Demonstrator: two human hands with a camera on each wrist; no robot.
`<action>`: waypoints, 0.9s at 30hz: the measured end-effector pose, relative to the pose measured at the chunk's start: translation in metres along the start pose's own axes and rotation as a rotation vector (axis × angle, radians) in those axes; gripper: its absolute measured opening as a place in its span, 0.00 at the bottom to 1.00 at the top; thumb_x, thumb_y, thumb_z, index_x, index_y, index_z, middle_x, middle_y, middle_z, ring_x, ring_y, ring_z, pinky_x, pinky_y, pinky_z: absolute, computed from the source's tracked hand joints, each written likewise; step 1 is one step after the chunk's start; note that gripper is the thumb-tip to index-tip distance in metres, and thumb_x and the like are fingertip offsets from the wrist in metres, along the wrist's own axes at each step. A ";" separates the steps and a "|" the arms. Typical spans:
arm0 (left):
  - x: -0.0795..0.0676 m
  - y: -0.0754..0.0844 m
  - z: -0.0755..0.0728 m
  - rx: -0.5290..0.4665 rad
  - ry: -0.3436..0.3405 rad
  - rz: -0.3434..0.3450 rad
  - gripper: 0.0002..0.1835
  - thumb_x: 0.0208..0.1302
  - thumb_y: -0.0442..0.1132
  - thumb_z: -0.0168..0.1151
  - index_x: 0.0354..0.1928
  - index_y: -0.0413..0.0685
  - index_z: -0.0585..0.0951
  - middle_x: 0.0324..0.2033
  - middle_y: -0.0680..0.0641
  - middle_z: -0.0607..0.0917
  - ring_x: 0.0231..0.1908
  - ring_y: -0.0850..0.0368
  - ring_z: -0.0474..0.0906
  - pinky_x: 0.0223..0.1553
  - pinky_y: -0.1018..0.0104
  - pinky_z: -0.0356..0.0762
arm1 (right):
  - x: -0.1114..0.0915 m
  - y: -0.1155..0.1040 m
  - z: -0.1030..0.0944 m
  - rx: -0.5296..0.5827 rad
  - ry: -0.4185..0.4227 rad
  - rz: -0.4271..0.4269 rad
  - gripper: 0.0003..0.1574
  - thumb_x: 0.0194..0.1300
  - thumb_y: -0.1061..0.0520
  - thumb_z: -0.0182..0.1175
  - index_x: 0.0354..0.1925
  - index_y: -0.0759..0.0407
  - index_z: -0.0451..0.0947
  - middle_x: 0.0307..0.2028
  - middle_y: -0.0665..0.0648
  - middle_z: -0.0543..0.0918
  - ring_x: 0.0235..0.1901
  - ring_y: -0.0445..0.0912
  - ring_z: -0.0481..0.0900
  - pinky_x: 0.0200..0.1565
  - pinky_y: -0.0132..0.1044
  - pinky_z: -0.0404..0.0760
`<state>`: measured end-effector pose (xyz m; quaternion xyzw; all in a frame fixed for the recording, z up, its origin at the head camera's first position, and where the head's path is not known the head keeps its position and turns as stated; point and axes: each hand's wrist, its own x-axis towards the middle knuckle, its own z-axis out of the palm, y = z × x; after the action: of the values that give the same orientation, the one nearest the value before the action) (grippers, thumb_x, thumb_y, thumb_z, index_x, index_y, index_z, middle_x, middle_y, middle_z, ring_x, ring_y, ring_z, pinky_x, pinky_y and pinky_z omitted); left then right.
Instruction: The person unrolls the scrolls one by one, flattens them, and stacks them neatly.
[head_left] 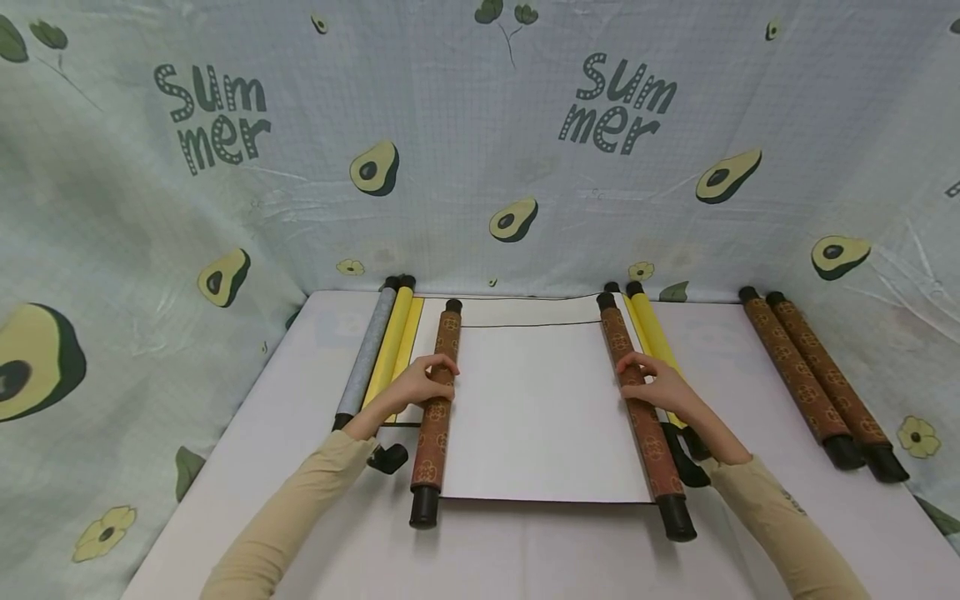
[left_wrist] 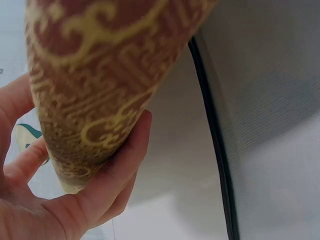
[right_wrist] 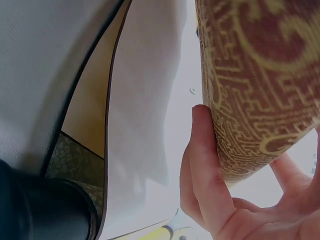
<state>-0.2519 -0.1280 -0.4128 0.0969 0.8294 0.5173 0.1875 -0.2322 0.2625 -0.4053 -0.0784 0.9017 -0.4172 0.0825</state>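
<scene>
A hanging scroll lies partly unrolled, its blank white sheet (head_left: 540, 408) stretched between a left brown roll (head_left: 432, 446) and a right brown roll (head_left: 651, 442). Both rolls carry a gold pattern and black end knobs. My left hand (head_left: 422, 383) grips the left roll near its middle, thumb on one side and fingers on the other. On the opposite side, my right hand (head_left: 663, 387) holds the right roll the same way. In the left wrist view, fingers (left_wrist: 117, 172) curl around the patterned roll; the right wrist view shows fingers (right_wrist: 202, 165) against the other roll.
Beneath and behind lie yellow rolls (head_left: 390, 350) and another yellow roll (head_left: 658, 337), with pale sheet between them. A grey roll (head_left: 367, 354) lies at the left. Two more brown rolls (head_left: 798, 371) lie at the right. A printed cloth (head_left: 450, 108) hangs behind the white table (head_left: 525, 558).
</scene>
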 end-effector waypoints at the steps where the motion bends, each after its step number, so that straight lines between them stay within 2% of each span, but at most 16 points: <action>1: 0.000 0.000 0.000 -0.006 -0.005 -0.006 0.18 0.50 0.30 0.61 0.46 0.38 0.73 0.44 0.36 0.72 0.32 0.53 0.72 0.23 0.63 0.76 | 0.000 0.000 -0.001 -0.001 -0.002 -0.002 0.20 0.52 0.58 0.62 0.44 0.62 0.71 0.48 0.65 0.71 0.38 0.52 0.66 0.34 0.37 0.66; 9: -0.003 0.003 -0.001 0.000 -0.002 -0.013 0.18 0.49 0.31 0.62 0.44 0.38 0.71 0.42 0.37 0.72 0.30 0.53 0.72 0.21 0.61 0.76 | -0.003 0.000 -0.006 0.058 -0.023 -0.007 0.21 0.53 0.60 0.61 0.45 0.65 0.69 0.49 0.67 0.70 0.39 0.53 0.66 0.31 0.37 0.68; 13: -0.003 0.002 0.000 0.018 0.010 0.041 0.19 0.49 0.34 0.65 0.43 0.36 0.71 0.44 0.37 0.70 0.33 0.53 0.69 0.23 0.65 0.73 | -0.001 0.003 -0.006 0.059 -0.017 -0.007 0.20 0.53 0.58 0.61 0.44 0.64 0.69 0.48 0.65 0.70 0.40 0.52 0.66 0.31 0.37 0.67; 18: -0.001 0.000 -0.002 0.038 0.022 0.105 0.20 0.47 0.33 0.67 0.40 0.36 0.69 0.44 0.36 0.69 0.35 0.51 0.67 0.25 0.66 0.69 | 0.000 0.002 -0.005 0.045 0.004 0.015 0.24 0.50 0.54 0.66 0.41 0.62 0.68 0.41 0.62 0.71 0.37 0.52 0.66 0.32 0.37 0.66; 22: -0.001 -0.001 -0.004 0.038 0.027 0.099 0.19 0.46 0.32 0.68 0.39 0.38 0.69 0.41 0.38 0.69 0.32 0.53 0.67 0.22 0.67 0.69 | 0.000 0.001 -0.006 0.030 0.004 0.022 0.27 0.47 0.54 0.68 0.41 0.62 0.66 0.39 0.61 0.70 0.35 0.50 0.65 0.30 0.36 0.65; 27: -0.002 -0.001 -0.006 0.035 0.033 0.090 0.19 0.46 0.29 0.65 0.41 0.38 0.69 0.40 0.37 0.70 0.31 0.54 0.68 0.21 0.67 0.69 | -0.001 -0.001 -0.007 0.011 -0.014 0.012 0.27 0.48 0.55 0.67 0.43 0.62 0.66 0.45 0.64 0.70 0.38 0.52 0.66 0.31 0.36 0.64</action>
<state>-0.2522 -0.1339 -0.4113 0.1288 0.8360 0.5123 0.1486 -0.2326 0.2670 -0.3997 -0.0755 0.8992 -0.4212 0.0916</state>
